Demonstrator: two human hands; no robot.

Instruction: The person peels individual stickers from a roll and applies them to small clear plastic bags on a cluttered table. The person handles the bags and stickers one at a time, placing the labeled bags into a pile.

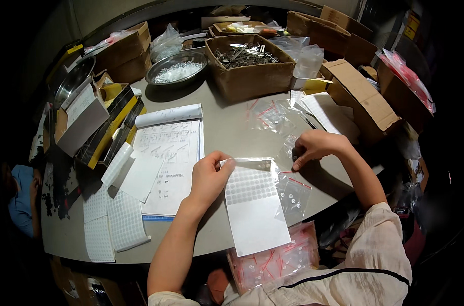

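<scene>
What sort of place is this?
Probably a workshop or packing station: there's a cardboard box of metal-looking parts, a bowl of pale bits, and a dotted sheet beside a clear plastic bag.

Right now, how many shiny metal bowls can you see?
2. One metal bowl, with white bits inside, stands left of the brown box of metal pieces. The other bowl sits tilted farther left, behind the white box. Others may be hidden.

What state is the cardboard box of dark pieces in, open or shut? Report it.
Open: the cardboard box has no flaps across its top, and the dark pieces show inside.
</scene>
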